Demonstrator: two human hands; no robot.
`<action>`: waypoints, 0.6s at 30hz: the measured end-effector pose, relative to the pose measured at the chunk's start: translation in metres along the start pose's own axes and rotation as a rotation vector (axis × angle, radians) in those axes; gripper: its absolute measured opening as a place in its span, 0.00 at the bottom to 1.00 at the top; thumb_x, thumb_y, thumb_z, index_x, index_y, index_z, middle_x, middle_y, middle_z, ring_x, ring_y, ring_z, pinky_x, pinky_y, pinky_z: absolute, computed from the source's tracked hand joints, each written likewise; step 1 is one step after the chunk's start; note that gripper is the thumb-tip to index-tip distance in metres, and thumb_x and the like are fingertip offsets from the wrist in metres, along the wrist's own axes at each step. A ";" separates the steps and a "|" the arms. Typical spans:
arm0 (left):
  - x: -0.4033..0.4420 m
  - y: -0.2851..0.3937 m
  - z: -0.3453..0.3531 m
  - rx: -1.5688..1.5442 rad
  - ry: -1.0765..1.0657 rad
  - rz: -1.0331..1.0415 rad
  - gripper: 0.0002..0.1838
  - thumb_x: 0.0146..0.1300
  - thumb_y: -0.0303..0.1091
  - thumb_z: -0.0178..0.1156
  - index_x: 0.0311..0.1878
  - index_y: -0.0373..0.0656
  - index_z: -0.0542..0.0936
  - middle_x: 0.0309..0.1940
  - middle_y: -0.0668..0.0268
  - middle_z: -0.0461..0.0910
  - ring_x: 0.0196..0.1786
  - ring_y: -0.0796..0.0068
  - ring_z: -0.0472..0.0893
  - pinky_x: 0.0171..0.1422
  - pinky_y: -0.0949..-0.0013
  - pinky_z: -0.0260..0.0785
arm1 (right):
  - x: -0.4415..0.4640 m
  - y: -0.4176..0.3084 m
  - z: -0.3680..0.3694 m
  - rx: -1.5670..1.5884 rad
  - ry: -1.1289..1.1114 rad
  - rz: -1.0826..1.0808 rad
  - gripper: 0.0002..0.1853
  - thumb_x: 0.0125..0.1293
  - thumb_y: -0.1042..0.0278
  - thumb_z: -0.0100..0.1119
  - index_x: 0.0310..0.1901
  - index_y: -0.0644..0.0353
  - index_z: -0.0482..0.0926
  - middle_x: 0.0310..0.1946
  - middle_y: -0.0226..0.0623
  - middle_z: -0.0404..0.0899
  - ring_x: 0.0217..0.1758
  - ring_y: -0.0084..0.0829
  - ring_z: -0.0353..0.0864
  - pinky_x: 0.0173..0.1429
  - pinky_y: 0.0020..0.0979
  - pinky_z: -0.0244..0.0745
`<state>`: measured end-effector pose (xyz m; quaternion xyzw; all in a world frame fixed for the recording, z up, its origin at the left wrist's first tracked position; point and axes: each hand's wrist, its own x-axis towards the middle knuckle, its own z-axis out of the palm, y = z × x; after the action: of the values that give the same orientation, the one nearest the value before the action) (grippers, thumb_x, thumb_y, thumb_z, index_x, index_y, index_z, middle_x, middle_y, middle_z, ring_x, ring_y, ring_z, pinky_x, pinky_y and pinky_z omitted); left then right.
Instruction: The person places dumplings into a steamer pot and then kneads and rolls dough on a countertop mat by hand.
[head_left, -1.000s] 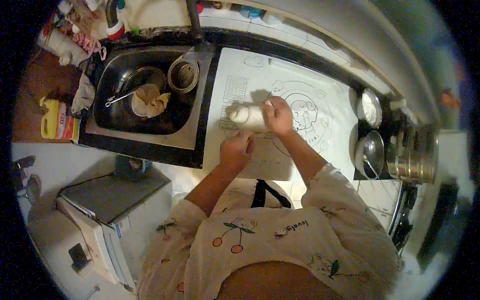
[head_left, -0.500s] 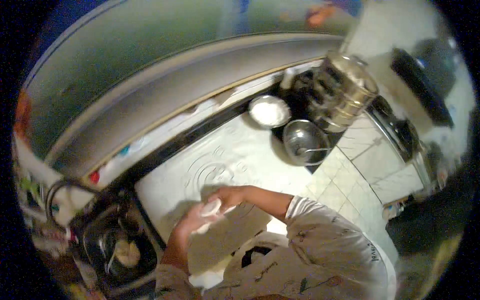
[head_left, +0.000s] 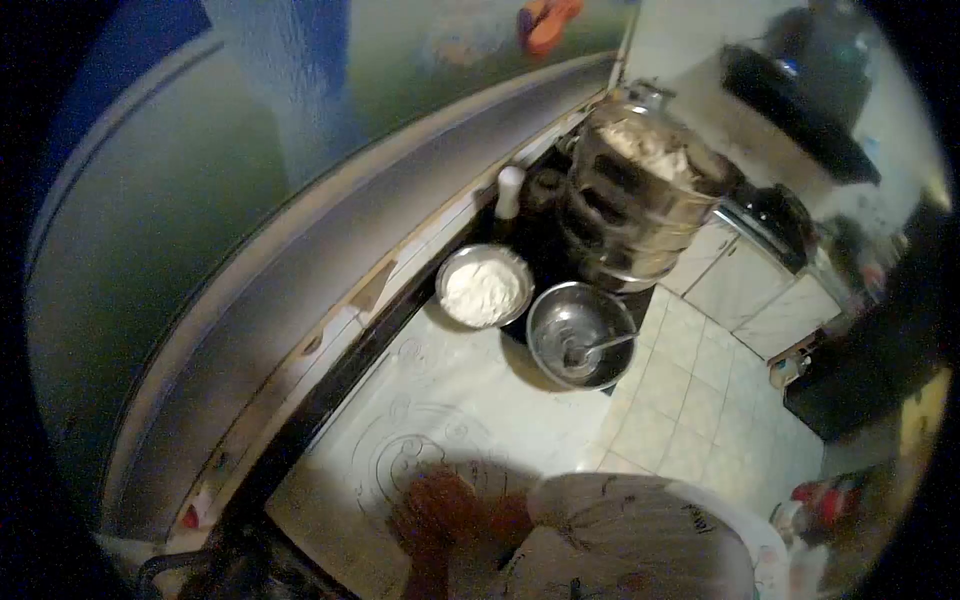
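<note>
My left hand (head_left: 412, 522) and my right hand (head_left: 450, 497) are closed together low in the view, in shadow over a white mat (head_left: 540, 430) with printed circles and small figures. Their fingers overlap, so the pale piece of dough between them is mostly hidden. Beyond the mat's far end stands a metal bowl of white flour (head_left: 484, 290). Beside it, to the right, is a steel mixing bowl (head_left: 575, 330) with a spoon (head_left: 610, 342) leaning in it.
A tall dented metal pot (head_left: 640, 205) stands behind the bowls, near a white-topped bottle (head_left: 510, 185). A wall ledge (head_left: 330, 240) runs along the left. Tiled floor (head_left: 690, 370) lies right of the counter. A black faucet (head_left: 180, 565) is at lower left.
The view has swung toward the bowls, so the hands and mat sit lower in it. The hands stay together; the white dough that showed between them is now mostly hidden.
</note>
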<state>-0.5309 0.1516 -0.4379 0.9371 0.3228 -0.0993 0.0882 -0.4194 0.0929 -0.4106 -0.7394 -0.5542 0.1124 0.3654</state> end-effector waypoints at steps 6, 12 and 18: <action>0.043 -0.033 -0.044 0.008 0.713 0.348 0.36 0.64 0.48 0.56 0.67 0.35 0.58 0.45 0.53 0.77 0.45 0.52 0.76 0.50 0.50 0.68 | 0.086 0.012 0.003 -0.093 -0.124 0.209 0.24 0.65 0.49 0.44 0.35 0.64 0.81 0.35 0.53 0.80 0.38 0.50 0.79 0.44 0.48 0.71; 0.072 -0.029 -0.067 0.077 0.322 0.074 0.35 0.62 0.46 0.55 0.69 0.40 0.60 0.49 0.54 0.76 0.54 0.51 0.73 0.58 0.46 0.65 | 0.120 0.025 0.002 -0.125 -0.252 0.040 0.25 0.68 0.47 0.41 0.36 0.62 0.81 0.32 0.53 0.80 0.34 0.54 0.79 0.39 0.48 0.73; -0.018 0.002 -0.097 -0.039 0.194 0.128 0.32 0.56 0.49 0.58 0.60 0.40 0.70 0.47 0.56 0.75 0.53 0.54 0.72 0.59 0.46 0.62 | 0.029 -0.006 -0.027 0.006 -0.019 -0.021 0.17 0.66 0.53 0.47 0.42 0.57 0.80 0.32 0.45 0.82 0.31 0.46 0.82 0.34 0.47 0.75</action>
<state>-0.5308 0.1618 -0.3401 0.9591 0.2713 0.0041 0.0808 -0.3978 0.1081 -0.3804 -0.7313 -0.5650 0.1172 0.3636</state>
